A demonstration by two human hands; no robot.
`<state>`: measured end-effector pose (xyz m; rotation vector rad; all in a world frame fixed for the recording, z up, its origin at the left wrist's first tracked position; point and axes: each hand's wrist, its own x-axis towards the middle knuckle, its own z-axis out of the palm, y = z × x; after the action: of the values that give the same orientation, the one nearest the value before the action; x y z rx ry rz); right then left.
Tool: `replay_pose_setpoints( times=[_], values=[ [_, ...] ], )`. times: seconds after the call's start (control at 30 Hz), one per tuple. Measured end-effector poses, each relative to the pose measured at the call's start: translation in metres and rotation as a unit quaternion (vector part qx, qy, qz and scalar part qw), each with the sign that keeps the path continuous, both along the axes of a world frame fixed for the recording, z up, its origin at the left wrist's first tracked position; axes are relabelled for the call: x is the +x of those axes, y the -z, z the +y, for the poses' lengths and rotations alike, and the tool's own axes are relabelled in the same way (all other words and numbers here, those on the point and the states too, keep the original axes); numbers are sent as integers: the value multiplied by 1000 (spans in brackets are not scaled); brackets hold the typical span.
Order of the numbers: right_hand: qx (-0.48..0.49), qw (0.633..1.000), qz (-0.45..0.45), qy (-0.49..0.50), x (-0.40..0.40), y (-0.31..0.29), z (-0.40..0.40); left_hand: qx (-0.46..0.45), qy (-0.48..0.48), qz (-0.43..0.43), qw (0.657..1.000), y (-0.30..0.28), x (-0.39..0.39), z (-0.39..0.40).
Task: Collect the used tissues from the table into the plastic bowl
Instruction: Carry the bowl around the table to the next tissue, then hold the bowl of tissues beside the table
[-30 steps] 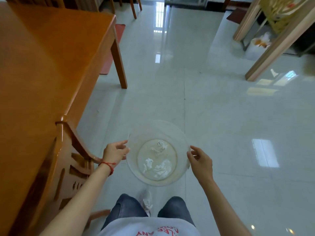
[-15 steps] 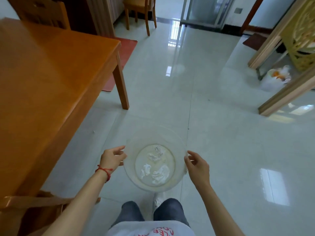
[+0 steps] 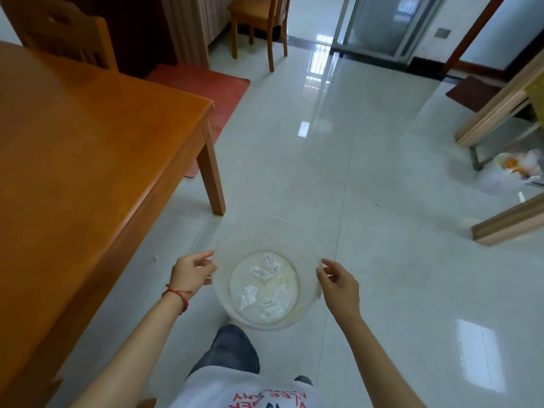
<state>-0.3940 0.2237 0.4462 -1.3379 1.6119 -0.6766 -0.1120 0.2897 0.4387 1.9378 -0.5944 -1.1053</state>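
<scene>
Head view, looking down, perhaps standing height

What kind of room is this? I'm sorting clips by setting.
Most likely a home dining area: a wooden table with matching chairs, a glossy tiled floor, and a red mat. Both hands, left and right, carry a plastic bowl of tissues.

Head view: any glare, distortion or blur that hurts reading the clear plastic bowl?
Head view: window glare streaks the glossy pale tiled floor; wide-angle bending curves the orange wooden table edge; the clear plastic bowl rim is faint against the floor, yet the crumpled white tissues inside are sharp; left hand and right hand unblurred.
</scene>
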Motion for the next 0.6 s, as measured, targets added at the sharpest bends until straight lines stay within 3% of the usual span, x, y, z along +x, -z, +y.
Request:
replay_pose_setpoints(
  times=[0.3, 0.6],
  values=[
    [12, 1000, 15, -1, 84, 17, -131, 23, 9, -29, 999, 13, 78, -137],
    [46, 998, 37, -15, 120, 65, -220, 64, -10, -29, 997, 57, 105, -217]
  ],
)
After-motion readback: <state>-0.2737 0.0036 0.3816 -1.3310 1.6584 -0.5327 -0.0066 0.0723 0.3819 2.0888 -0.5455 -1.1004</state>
